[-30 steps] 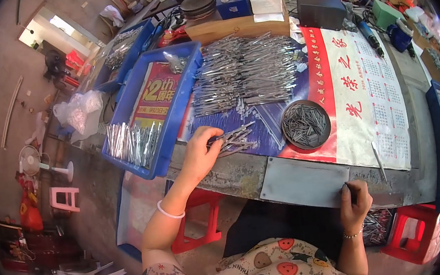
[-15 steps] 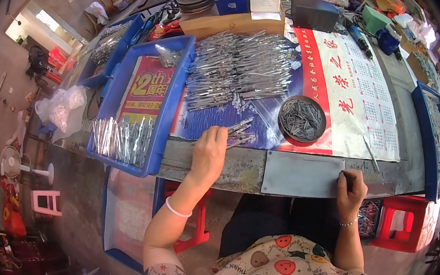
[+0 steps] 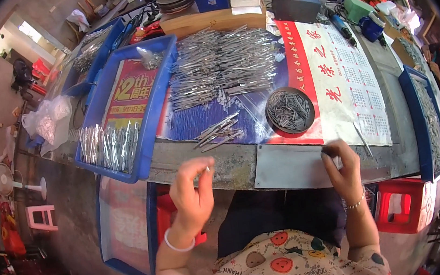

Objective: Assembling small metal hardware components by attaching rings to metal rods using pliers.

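Note:
My left hand (image 3: 192, 192) is raised just off the table's near edge, thumb and fingers pinched together. The bright tip of a slender metal piece (image 3: 208, 169) shows between them; the rest is hidden. Beyond it a small loose pile of slender metal pieces (image 3: 219, 132) lies on the blue part of the poster. Over the right end of a flat grey metal plate (image 3: 288, 165), my right hand (image 3: 346, 169) has its thumb and darkened fingertips curled together. What those fingers hold, if anything, cannot be made out. A round dark bowl (image 3: 311, 118) of small grey pins stands behind the plate.
Rows of slender metal pieces (image 3: 222, 64) cover the poster's far part. A blue tray (image 3: 147, 140) with similar pieces stands left. A thin metal rod (image 3: 363, 138) lies right of the plate. Another blue tray (image 3: 419, 131) borders the right side, with a red stool (image 3: 401, 206) below.
My left hand has left the small pile and come back toward me, a slender piece in its fingers. My right hand has shifted slightly on the plate. The whole view has tilted a little.

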Action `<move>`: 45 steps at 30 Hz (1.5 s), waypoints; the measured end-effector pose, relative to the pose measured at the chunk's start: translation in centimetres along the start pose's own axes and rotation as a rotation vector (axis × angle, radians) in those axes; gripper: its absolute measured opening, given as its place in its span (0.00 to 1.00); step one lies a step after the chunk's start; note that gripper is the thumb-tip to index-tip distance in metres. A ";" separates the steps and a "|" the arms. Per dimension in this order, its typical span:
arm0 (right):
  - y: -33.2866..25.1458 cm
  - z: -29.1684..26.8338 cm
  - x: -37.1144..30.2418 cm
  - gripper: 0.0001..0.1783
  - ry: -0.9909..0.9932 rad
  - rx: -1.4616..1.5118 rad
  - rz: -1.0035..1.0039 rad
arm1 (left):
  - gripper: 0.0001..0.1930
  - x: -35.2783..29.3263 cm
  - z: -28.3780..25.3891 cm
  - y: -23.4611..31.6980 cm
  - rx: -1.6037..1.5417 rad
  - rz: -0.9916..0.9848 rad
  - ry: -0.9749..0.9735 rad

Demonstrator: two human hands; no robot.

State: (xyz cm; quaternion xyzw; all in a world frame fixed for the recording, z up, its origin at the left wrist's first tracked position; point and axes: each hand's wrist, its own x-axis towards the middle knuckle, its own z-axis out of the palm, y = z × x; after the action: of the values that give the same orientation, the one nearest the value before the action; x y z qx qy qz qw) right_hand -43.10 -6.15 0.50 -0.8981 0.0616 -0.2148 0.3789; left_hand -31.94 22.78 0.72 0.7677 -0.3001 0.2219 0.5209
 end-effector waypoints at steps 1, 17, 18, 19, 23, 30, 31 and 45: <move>-0.4 0.4 1.3 0.08 0.001 -0.002 0.004 | 0.08 -1.1 -0.1 0.9 -0.003 0.000 -0.003; 3.5 5.5 11.8 0.08 -0.284 -0.532 -0.233 | 0.10 -10.9 2.6 5.1 -0.532 -0.591 -0.451; 3.3 5.5 11.8 0.07 -0.302 -0.541 -0.224 | 0.10 -10.9 2.6 5.0 -0.541 -0.646 -0.449; 3.4 5.4 11.7 0.07 -0.302 -0.542 -0.221 | 0.10 -10.8 2.7 5.0 -0.557 -0.698 -0.452; 3.8 5.1 11.6 0.07 -0.246 -0.409 -0.206 | 0.09 -9.8 3.2 4.9 -0.545 -0.619 -0.442; 3.1 4.4 11.5 0.04 -0.151 -0.254 -0.166 | 0.10 -9.5 4.5 5.5 -0.691 -0.689 -0.414; 3.0 4.3 11.6 0.04 -0.155 -0.247 -0.171 | 0.10 -9.4 4.6 5.7 -0.700 -0.711 -0.396; -1.7 0.6 7.9 0.18 -0.130 0.202 -0.044 | 0.10 -8.7 5.4 6.9 -0.702 -0.658 -0.438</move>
State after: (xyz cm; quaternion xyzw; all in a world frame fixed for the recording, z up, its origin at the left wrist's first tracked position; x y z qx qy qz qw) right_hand -35.85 -6.69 4.02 -0.8685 -0.0046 -0.1697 0.4657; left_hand -42.85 17.82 -2.25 0.6290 -0.2010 -0.2328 0.7140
